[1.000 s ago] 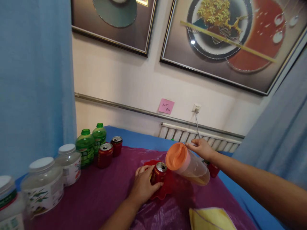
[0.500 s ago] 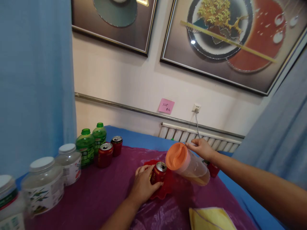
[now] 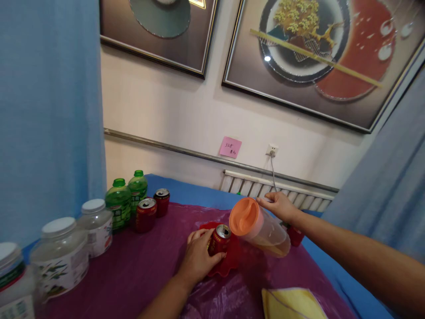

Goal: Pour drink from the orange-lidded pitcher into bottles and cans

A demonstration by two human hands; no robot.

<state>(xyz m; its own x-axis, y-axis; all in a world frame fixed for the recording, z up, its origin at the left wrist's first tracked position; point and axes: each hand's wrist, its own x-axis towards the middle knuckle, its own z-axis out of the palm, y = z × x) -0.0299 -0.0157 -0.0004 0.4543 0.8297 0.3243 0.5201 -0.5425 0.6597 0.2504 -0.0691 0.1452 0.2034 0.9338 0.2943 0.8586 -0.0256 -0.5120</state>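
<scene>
My left hand [image 3: 198, 258] is wrapped round an opened red can [image 3: 219, 241], which stands upright over a red scalloped dish [image 3: 229, 261]. My right hand [image 3: 278, 206] grips the handle side of a clear pitcher [image 3: 268, 235]; the handle itself is mostly hidden. The pitcher is tilted to the left, its orange lid [image 3: 245, 216] facing the can and close above its right side. Yellowish liquid lies in the lower part of the pitcher. Whether any liquid leaves the spout cannot be made out.
On the purple sheet [image 3: 149, 266], two red cans [image 3: 146, 216], two green bottles [image 3: 118, 206] and several white-lidded jars [image 3: 59, 257] line the left. A folded yellow cloth [image 3: 294, 303] lies at the front. Another red object [image 3: 295, 236] is behind the pitcher.
</scene>
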